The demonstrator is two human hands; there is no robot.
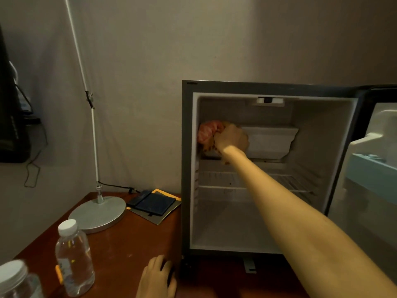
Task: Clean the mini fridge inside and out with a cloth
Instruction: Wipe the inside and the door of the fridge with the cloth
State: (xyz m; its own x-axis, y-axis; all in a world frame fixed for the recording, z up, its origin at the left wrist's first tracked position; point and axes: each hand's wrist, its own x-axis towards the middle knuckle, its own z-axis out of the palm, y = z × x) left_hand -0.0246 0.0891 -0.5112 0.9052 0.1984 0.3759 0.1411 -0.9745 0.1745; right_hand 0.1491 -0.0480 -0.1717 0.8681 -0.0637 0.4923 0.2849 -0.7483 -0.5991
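right hand [231, 137], reaching deep into the open mini fridge [185, 168], grasps a bunched pink cloth [207, 132] and presses it to the inner left wall, immediately left of the hand. left hand [158, 278] lies on the wooden table [120, 254] well below, by the cabinet's lower front corner, fingers loosely bent, holding nothing. contact with the cabinet cannot be confirmed.

risks, as judged:
- the white freezer box [270, 143] sits just right of the working hand. a wide wiping stroke could knock the knuckles or snag the cloth on its moulded edge.
- the wire shelf [290, 181] runs beneath the forearm, and downward pressure could unseat it.
- a hard push inward could shift the cabinet on the table. the lower hand appears placed to resist that.
- the water bottle [74, 259] stands to the left of the lower hand, and a careless elbow could tip it.

condition of the fridge: dark grey casing, pale interior, door [365, 168] swung open far to the right of the working hand. no contents seen on the shelf or floor. light is dim, so soiling and streaks cannot be assessed. the cloth is crumpled, and whether it is damp or dry cannot be told.
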